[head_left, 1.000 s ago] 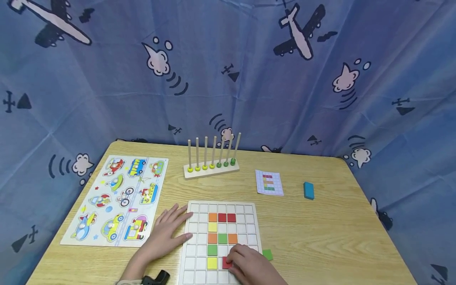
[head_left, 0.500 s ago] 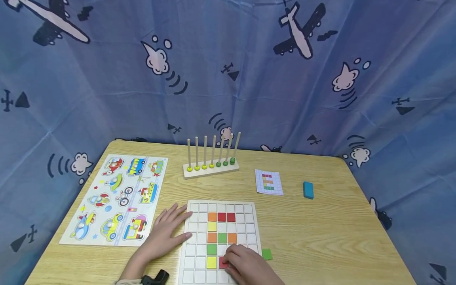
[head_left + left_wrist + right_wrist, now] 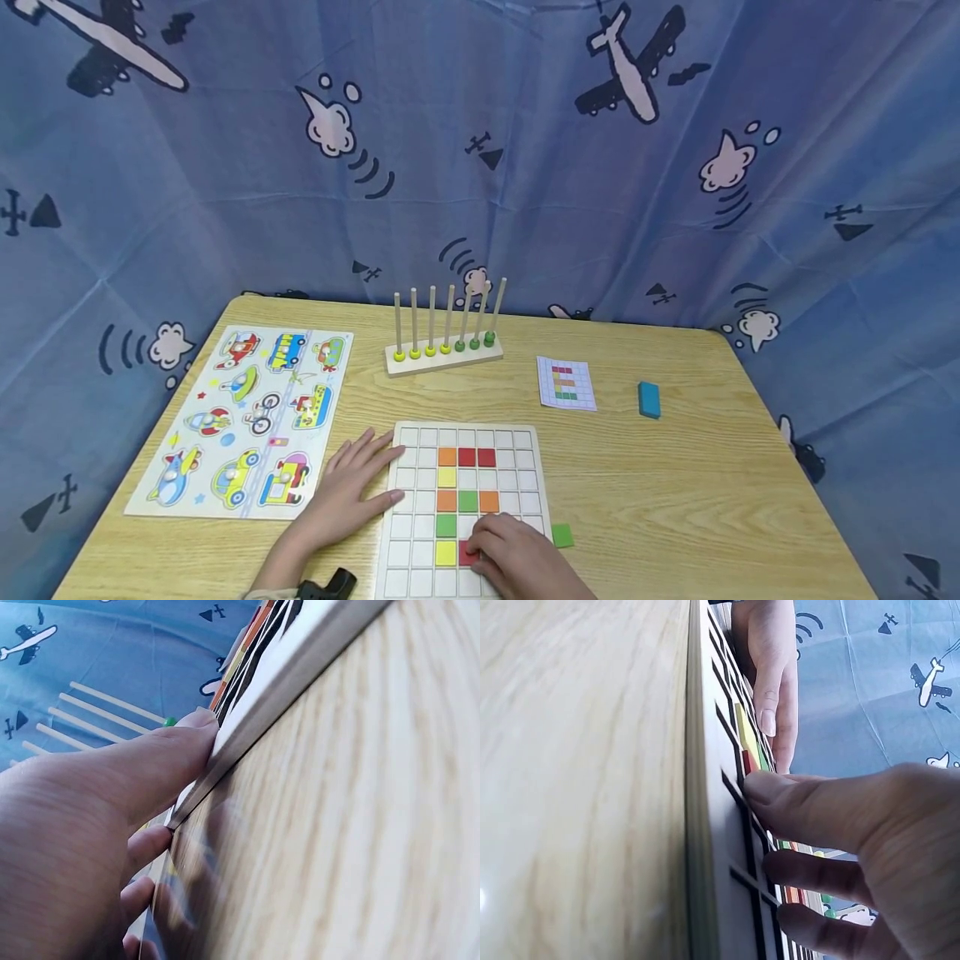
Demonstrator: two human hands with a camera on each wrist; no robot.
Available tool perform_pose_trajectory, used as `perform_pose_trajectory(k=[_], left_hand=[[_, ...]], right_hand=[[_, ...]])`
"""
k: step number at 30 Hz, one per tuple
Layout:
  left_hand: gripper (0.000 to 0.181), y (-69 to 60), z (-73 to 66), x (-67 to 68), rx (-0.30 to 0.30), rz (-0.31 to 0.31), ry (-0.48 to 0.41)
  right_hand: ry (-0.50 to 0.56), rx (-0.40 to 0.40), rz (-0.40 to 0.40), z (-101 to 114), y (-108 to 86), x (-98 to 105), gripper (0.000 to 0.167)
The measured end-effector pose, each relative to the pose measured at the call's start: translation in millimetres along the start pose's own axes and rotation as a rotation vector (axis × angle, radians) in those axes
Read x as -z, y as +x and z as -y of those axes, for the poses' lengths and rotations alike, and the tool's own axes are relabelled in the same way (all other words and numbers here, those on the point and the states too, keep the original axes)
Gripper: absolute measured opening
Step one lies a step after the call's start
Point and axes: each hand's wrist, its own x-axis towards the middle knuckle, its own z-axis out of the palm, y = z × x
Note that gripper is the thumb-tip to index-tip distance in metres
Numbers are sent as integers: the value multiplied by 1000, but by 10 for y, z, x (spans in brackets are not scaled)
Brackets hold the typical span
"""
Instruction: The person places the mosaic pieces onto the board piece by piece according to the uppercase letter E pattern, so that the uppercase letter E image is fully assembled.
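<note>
A white grid board [image 3: 401,553] lies at the front of the table, holding coloured square tiles. My right hand [image 3: 517,552] bends over its lower part, pinching a red tile [image 3: 465,553] with thumb and forefinger, just right of a yellow tile [image 3: 446,553]. In the right wrist view the thumb touches the red tile [image 3: 748,761], which lies low in the grid. My left hand [image 3: 347,498] rests along the board's left edge, fingers extended. From the left wrist view, its thumb [image 3: 191,735] presses on the board's rim [image 3: 262,709].
A loose green tile [image 3: 562,535] lies against the board's right edge. Left stands a vehicle puzzle board [image 3: 217,450]; behind, a peg stand [image 3: 446,360] with yellow and green beads. A pattern card [image 3: 567,402] and a blue block [image 3: 649,400] lie at the back right.
My right hand has slid the red tile slightly left, closer to the yellow tile and squarer to its cell. My left hand has stayed on the board's edge.
</note>
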Motion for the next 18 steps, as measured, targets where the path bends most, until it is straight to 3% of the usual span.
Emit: perform_pose_trajectory(k=[6,11,14,18], left_hand=[[58,-6,17,-18,-9,-21,9],[58,-12,13,-16,-7,-25,-3],[58,-9,4,-6,0,-16,-10],[58,2,-13,11,9,2,-13]], right_hand=[[49,-46,54,10,11,57,10],[6,-58,-33,-72,-63,162,7],[-43,-124,-85,-183,-153,246,7],[-82,-254,-75,-329,-293,378,10]])
